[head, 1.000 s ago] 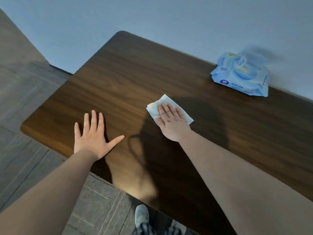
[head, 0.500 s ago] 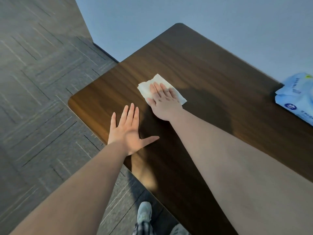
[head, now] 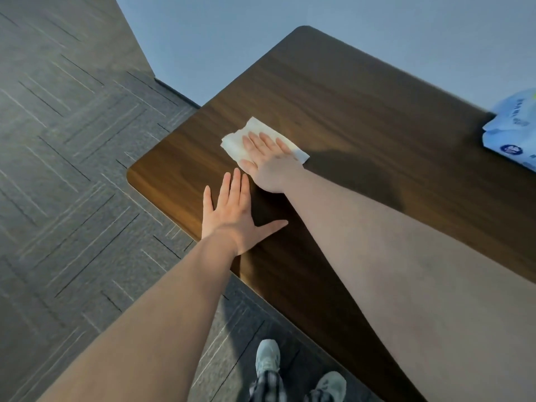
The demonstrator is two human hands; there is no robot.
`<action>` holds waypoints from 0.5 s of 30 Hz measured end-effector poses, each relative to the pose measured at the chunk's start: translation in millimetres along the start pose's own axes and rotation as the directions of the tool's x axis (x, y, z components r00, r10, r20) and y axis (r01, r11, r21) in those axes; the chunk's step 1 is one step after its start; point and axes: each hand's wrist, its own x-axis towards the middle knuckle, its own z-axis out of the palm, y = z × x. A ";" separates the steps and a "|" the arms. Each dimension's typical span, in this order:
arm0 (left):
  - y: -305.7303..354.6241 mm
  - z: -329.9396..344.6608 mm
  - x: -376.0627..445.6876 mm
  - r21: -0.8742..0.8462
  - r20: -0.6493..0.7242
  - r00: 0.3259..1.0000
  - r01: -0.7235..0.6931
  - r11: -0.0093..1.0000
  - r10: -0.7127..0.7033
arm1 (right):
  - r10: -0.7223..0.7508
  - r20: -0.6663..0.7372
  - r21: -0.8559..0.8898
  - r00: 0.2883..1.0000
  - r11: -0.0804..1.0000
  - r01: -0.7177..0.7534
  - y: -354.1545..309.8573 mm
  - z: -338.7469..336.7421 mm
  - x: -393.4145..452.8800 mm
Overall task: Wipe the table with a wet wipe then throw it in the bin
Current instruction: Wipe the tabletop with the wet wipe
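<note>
A: Where is the wet wipe [head: 255, 137]?
B: Near the table's [head: 377, 117] left end, pinned flat under the right hand [head: 268, 162], fingers stretched out, not gripping.
A: The left hand [head: 232, 216]?
B: Flat, spread, empty, by the near edge. The blue pack [head: 513, 132] at far right is probably wipes.

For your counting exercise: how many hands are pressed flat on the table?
2: the left hand near the table's front edge, the right hand flat on the wet wipe.
</note>
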 end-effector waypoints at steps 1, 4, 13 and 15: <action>0.5 0.1 -0.8 0.000 0.004 1.000 -0.003 1.000 0.003 | 0.021 0.015 0.025 1.000 0.999 -0.021 2.2 1.9 -11.3; 0.0 -2.0 -4.0 0.010 0.011 1.000 -0.016 1.000 0.016 | 0.075 0.031 0.080 0.997 0.994 -0.077 12.6 10.2 -51.2; 51.0 2.8 -42.7 0.131 0.026 0.961 -0.276 0.952 0.275 | 0.350 -0.003 0.173 0.937 0.923 -0.344 78.2 32.4 -192.5; 76.1 7.1 -52.1 0.155 0.050 0.942 -0.334 0.930 0.331 | 0.432 -0.007 0.199 0.902 0.885 -0.422 94.1 41.3 -231.2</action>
